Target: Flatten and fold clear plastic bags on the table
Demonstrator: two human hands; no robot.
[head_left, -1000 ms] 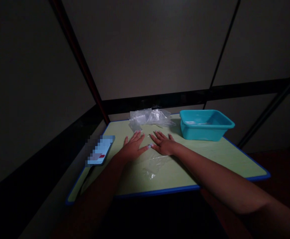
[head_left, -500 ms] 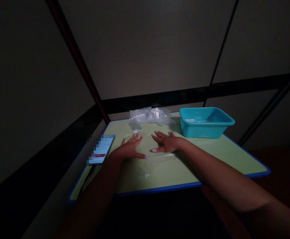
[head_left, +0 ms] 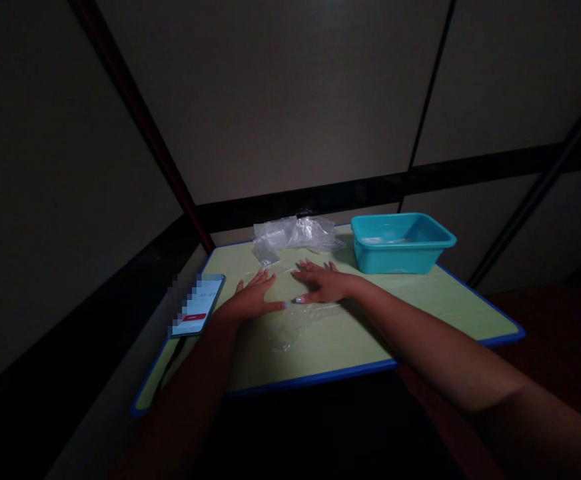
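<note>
A thin, clear plastic sheet (head_left: 295,327), perhaps a bag, lies in the middle of the surface (head_left: 450,303), spread under and in front of both hands. The left hand (head_left: 251,301) rests palm down on its left part, fingers spread wide; the right hand (head_left: 324,287) lies the same way on the right part, with the thumbs pointing at each other, close but apart. Neither hand grips anything.

The plastic looks very light and limp, so it should crease, slide or cling easily, and a draught could lift it. Its shine suggests a slippery skin, better held by flat, spread palms than by a single fingertip. It is probably not brittle, though a sharp nail could tear it. For lifting, the best hold would be a pinch at two corners or along the loose, crinkled near edge, which both hands leave free; its exact outline is hard to make out. Beyond it sits a crumpled plastic pile (head_left: 295,233).
</note>
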